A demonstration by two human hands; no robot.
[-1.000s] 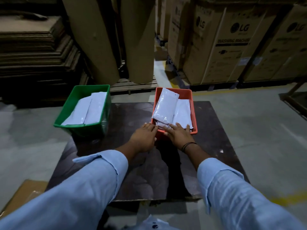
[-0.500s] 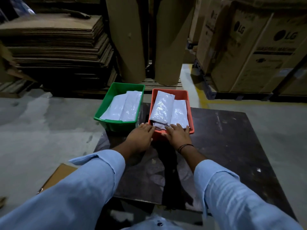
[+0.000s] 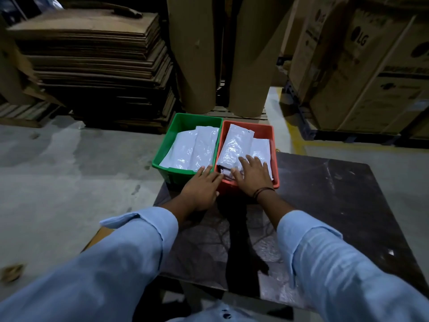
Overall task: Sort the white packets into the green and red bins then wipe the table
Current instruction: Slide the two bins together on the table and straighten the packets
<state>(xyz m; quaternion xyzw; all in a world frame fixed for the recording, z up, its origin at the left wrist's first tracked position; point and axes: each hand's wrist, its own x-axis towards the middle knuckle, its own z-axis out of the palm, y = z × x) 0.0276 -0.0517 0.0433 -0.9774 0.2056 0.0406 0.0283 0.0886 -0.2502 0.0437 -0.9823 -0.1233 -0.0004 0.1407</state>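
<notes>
Currently both hands were at the two bins on the far-left part of the dark, mottled wooden desk (image 3: 336, 194). The green rectangular plastic bin (image 3: 185, 123) and the red rectangular plastic bin (image 3: 272, 147) stood side by side, long walls touching, green on the left. White plastic packets (image 3: 197, 149) lay flat in the green bin; more white packets (image 3: 236, 145) lay stacked in the red bin, the top one tilted toward its far-left corner. Left hand (image 3: 202, 189): fingers straight and close together, holding nothing, tips resting at the near rims where the two bins meet. Right hand (image 3: 251, 175): fingers (image 3: 243, 160) straight and slightly spread, pressed flat on the packets in the red bin, palm over the near rim, gripping nothing. A dark cord band (image 3: 263, 191) circled the right wrist; both forearms were in light-blue rolled sleeves (image 3: 325, 263). Beyond the desk: grey concrete floor (image 3: 69, 170), a stack of flat brown cardboard sheets (image 3: 92, 66), two upright brown cardboard rolls (image 3: 192, 54), and large printed cartons (image 3: 371, 77).
</notes>
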